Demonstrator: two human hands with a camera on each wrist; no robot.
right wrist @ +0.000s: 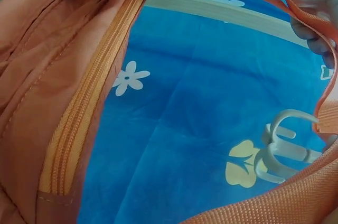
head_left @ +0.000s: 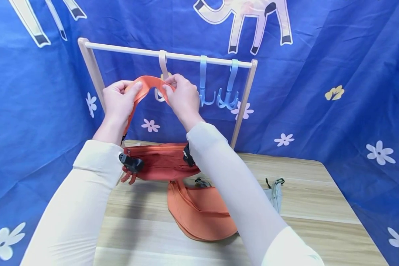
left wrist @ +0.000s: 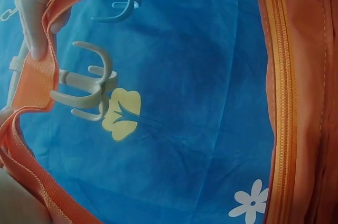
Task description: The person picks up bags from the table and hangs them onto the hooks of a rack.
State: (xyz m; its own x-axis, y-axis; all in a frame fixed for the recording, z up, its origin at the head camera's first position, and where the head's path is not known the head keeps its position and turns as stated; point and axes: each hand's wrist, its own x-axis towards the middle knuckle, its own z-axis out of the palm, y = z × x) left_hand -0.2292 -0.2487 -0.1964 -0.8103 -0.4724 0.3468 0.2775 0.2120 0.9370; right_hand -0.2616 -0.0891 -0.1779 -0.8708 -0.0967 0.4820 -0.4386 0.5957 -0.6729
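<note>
Both hands hold up the orange strap of a red-orange zip bag. My left hand pinches the strap on the left. My right hand pinches it on the right, and a short arch of strap rises between them. Below hangs the bag, its zipper running along the top edge. Behind the strap, a white multi-prong hook hangs from the rail; its prongs show through the strap's loop in the right wrist view. My right forearm covers the bag's right end.
Two blue hooks hang further right on the white rail of a wood-post rack. On the wooden table lie an orange bag and a grey-green bag, partly behind my right sleeve. Blue patterned cloth surrounds the table.
</note>
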